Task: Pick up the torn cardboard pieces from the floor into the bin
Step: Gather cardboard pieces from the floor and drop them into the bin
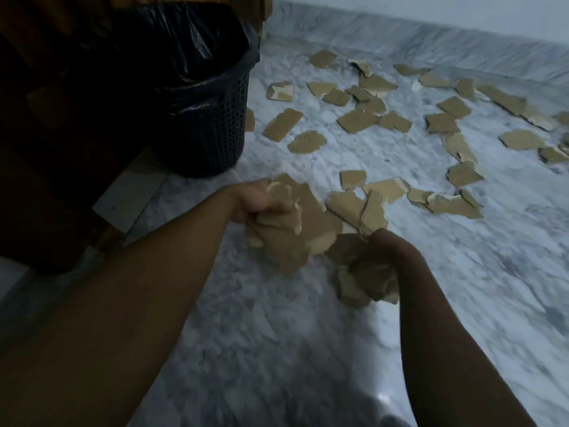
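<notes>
A dim room with a white and grey marble floor (308, 349) that runs back to a skirting of the same stone (400, 38) under a pale wall (462, 13). Dark wooden furniture (46, 149) fills the left side. Just beside it stands a dark mesh bin (209, 118), upright, lined with a black plastic bag (184, 41) folded over its rim. Torn cardboard pieces (358, 121) lie scattered flat over the floor to the right of the bin and on toward the skirting, some overlapping, some apart.

Both bare forearms reach forward from the bottom of the picture. The left hand (255, 201) is low, near the foot of the bin, its fingers curled tight round a bunch of cardboard (292, 238). The right hand (391, 254) is just beside it, knuckles up, fingers closed round a second crumpled bunch (360, 282). The two bunches nearly touch, and more pieces lie on the floor just beyond them
</notes>
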A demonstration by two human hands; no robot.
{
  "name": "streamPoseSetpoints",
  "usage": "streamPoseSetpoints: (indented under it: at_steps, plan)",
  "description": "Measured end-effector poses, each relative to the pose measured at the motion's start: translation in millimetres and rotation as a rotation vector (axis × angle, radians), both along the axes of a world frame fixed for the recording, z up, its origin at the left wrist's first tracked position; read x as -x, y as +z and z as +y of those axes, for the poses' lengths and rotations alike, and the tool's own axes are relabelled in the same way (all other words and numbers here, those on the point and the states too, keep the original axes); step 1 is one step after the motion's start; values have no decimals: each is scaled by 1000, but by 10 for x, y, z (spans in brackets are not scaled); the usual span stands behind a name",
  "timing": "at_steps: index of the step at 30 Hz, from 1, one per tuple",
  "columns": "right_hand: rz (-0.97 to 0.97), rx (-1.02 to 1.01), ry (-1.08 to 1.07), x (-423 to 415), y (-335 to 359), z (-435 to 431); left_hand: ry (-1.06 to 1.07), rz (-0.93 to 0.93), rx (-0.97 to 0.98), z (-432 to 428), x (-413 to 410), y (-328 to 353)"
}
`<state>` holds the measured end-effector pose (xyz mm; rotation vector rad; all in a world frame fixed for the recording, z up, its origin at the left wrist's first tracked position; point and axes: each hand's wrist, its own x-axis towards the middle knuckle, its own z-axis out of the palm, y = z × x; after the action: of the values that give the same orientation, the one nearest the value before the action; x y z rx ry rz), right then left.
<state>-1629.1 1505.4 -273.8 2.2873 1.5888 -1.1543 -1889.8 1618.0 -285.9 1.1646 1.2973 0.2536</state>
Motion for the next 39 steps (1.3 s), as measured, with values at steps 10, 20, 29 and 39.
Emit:
streamPoseSetpoints:
  at_steps: [10,20,29,39]
  plan:
    - [112,-331,-445,-111,-138,387,-387,557,-159,-158,-142,-202]
    - [15,-160,152,911,-285,300,-36,27,267,-339,1185,73]
    - [195,-310,-51,766,-134,298,-347,395,110,-576,956,99]
    - [269,-200,-662,683,-171,157,-339,677,27,-692,640,-80]
